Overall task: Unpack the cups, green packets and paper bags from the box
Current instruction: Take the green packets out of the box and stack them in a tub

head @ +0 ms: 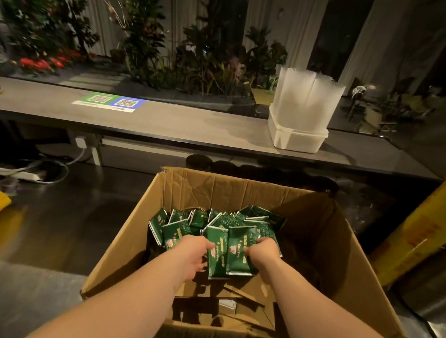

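We note both bare forearms reaching down into an open cardboard box (241, 193), its corrugated walls creased and its flaps bent outward. Our left hand (194, 256) and right hand (262, 252) close from either side on a bunch of green packets (228, 250), flat glossy rectangles with pale sealed edges and pink printing; the fingers of both hands wrap the bunch, held upright between them. More packets (187, 222) of the same kind stand loosely fanned behind, in the middle of the box. Beneath lie folded brown paper bags (248, 293), matte and sharp-creased, on the box floor. Beyond the box a long grey counter (180, 124) carries a white ribbed plastic tub (297, 138) filled with tall translucent cup stacks (307, 98), and a flat green-and-blue printed sheet (109, 101) well to its left.
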